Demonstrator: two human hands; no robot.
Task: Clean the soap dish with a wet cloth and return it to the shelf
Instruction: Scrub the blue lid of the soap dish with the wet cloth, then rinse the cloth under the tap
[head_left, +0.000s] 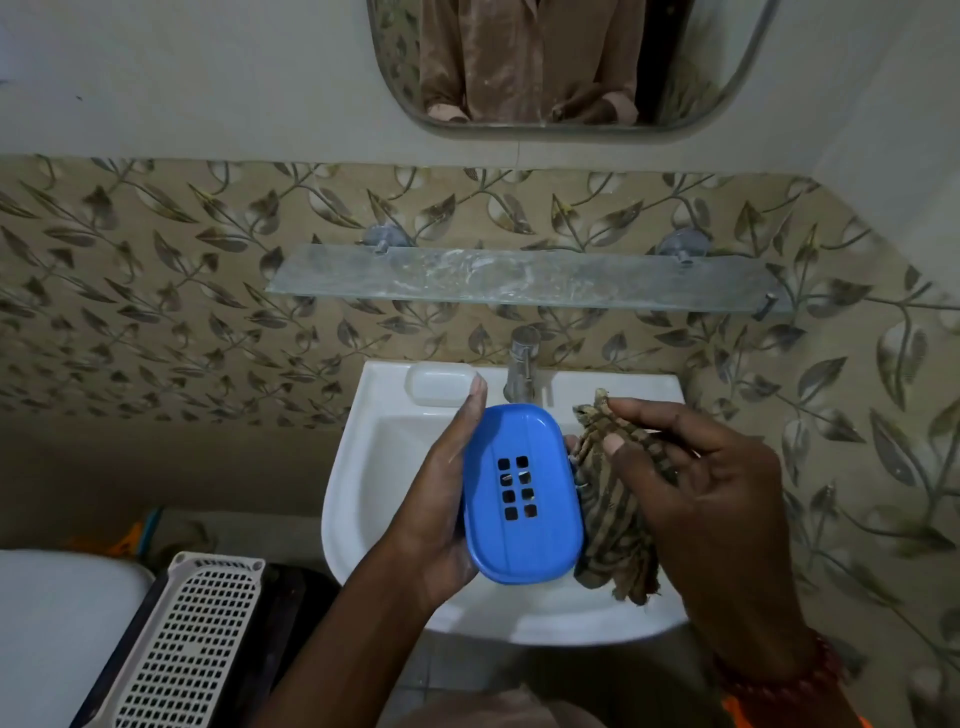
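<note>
The person stands over a white sink, holding a blue soap dish above the basin. The left hand grips the dish along its left edge, thumb running up that side; its fingers pass underneath, and only a tip or two shows at the dish's right edge. The dish is turned so its flat underside with eight small drain holes faces up; its hollow is out of sight.

The right hand holds a brown striped cloth just beside the dish's right edge, thumb and fingers curled and pinching the bunched fabric. The cloth hangs down over the basin; whether it touches the dish is hard to tell. A beaded bracelet circles the right wrist, which the bottom edge cuts off.

Above the tap a glass shelf is fixed to the leaf-patterned tiles. A pale piece, perhaps soap or a lid, sits on the sink's back left corner. The mirror is cropped at the top and shows only a brown shirt. At lower left stand a white perforated basket and part of a toilet.
</note>
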